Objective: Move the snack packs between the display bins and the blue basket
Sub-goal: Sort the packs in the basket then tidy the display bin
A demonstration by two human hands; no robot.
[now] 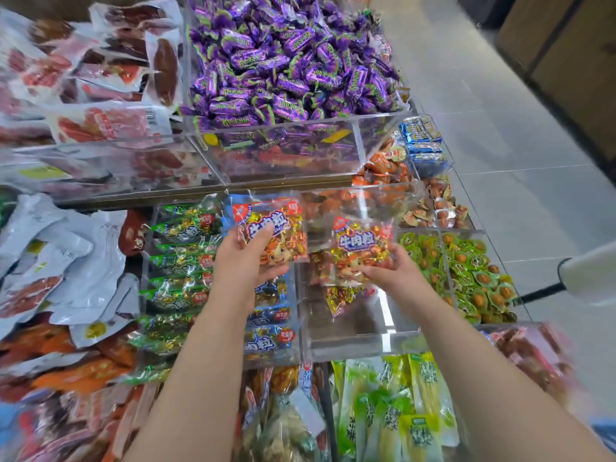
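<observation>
A blue-topped snack pack (270, 228) is held up in the left hand (241, 261), thumb curled over its front and fingers behind it. It is above a clear bin holding a row of matching blue packs (270, 328). Just to its right, a red-topped snack pack (361, 248) is pinched at its near edge by the right hand (393, 271), above another clear bin (350, 345) where one gold-wrapped pack (340, 300) lies. Green packs (181, 261) fill the bin to the left, green round snacks (476, 275) fill the bins to the right, and purple candies (290, 61) heap in the far bin.
</observation>
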